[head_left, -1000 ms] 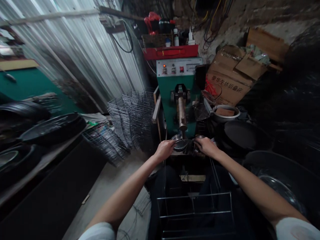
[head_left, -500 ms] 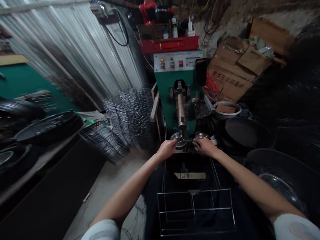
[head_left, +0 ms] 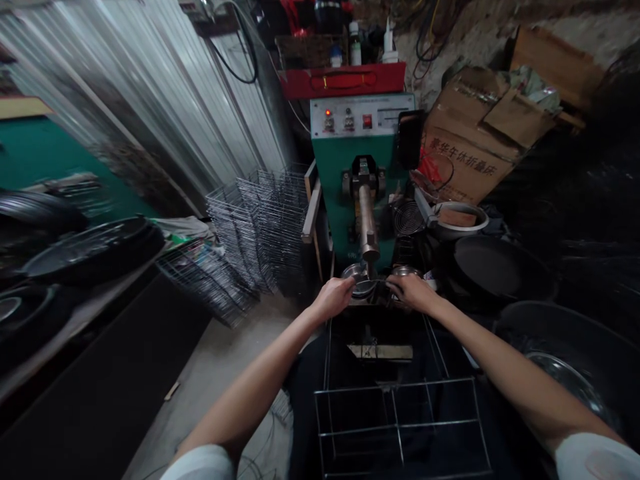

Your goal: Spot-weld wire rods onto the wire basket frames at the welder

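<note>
My left hand [head_left: 334,297] and my right hand [head_left: 413,293] are both closed, their fingers pinching opposite ends of a thin curved metal wire [head_left: 374,281]. The wire spans the gap just below the thick metal rod [head_left: 369,233] of a green machine [head_left: 334,170]. Whether the rod touches the wire I cannot tell. Behind my left fingers is a round metal dish [head_left: 354,270], and another small metal dish [head_left: 406,271] sits behind my right fingers. A wire rack [head_left: 398,424] extends below my hands, over my lap; how it joins the held wire is unclear.
Stacked wire racks [head_left: 270,233] stand left of the machine. A black pan [head_left: 500,267], a white bowl [head_left: 463,225] and a cardboard box [head_left: 465,147] are on the right. A dark bench [head_left: 115,340] runs along the left, with concrete floor [head_left: 225,367] beside it.
The view has shifted slightly, and the machine and box appear a little higher and farther right. The near end of the wire rack reaches a bit farther right. Both hands keep their pinch.
</note>
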A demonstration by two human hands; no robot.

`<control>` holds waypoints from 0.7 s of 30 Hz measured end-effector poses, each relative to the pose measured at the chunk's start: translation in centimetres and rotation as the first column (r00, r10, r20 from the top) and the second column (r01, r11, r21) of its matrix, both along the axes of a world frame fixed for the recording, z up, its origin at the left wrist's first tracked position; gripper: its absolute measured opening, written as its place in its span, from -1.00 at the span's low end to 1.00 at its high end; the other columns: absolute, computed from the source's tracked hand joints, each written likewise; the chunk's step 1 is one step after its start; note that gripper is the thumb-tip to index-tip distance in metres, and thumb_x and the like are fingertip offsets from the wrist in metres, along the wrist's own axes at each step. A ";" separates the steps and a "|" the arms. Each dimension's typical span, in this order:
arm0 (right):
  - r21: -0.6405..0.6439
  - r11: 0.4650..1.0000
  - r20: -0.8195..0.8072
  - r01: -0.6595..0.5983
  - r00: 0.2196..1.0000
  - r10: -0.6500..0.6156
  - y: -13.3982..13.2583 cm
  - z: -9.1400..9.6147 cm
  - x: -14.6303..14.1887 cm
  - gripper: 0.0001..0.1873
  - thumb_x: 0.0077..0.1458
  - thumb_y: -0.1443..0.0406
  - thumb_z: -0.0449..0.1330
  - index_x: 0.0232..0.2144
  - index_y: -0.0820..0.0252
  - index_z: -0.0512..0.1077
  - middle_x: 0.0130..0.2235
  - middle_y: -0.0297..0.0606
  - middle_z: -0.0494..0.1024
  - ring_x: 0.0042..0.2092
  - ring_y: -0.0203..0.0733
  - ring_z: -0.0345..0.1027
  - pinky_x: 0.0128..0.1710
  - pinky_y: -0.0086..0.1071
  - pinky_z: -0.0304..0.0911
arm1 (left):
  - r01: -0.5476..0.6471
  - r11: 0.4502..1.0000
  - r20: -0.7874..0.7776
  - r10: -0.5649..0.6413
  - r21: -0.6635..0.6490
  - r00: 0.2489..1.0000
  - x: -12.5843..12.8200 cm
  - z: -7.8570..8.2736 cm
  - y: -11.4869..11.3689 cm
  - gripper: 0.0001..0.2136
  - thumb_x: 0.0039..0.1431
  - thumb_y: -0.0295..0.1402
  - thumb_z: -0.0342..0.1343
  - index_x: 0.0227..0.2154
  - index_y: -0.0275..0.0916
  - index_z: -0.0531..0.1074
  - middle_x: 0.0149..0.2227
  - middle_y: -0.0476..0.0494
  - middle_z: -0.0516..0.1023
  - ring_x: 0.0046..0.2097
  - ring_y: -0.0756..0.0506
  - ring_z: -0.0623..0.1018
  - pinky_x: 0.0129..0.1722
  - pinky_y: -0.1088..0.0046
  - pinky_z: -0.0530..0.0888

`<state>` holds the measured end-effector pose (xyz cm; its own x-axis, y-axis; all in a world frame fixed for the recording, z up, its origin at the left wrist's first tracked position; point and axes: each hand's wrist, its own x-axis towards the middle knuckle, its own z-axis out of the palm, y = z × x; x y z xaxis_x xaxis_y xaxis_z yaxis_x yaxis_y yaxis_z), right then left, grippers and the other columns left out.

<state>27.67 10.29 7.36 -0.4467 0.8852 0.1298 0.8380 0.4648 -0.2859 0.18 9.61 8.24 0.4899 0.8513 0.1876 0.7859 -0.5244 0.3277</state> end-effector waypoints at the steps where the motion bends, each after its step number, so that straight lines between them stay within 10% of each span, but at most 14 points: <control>1: -0.008 1.000 -0.002 -0.004 1.000 0.004 0.1 0.0 0.0 -0.77 0.41 0.17 0.10 -0.17 -0.02 0.57 -0.23 -0.21 0.65 -0.13 -0.06 0.50 -0.16 -0.36 0.22 | -0.003 1.000 0.001 0.003 -0.005 1.000 0.0 0.0 0.1 -0.84 0.37 -0.46 0.03 -0.31 -0.23 0.48 -0.42 -0.11 0.59 -0.34 -0.12 0.60 -0.33 0.48 0.32; 21: -0.093 0.995 0.143 0.044 0.989 -0.030 0.2 1.3 -0.4 -0.68 0.46 0.13 0.01 -0.14 0.09 0.54 -0.14 -0.13 0.61 -0.08 -0.09 0.47 -0.18 -0.38 0.17 | -0.080 0.995 -0.166 0.068 -0.066 0.984 0.9 0.8 -0.3 -0.84 0.42 -0.39 -0.02 -0.22 -0.21 0.47 -0.33 -0.15 0.62 -0.24 -0.16 0.64 -0.27 0.44 0.36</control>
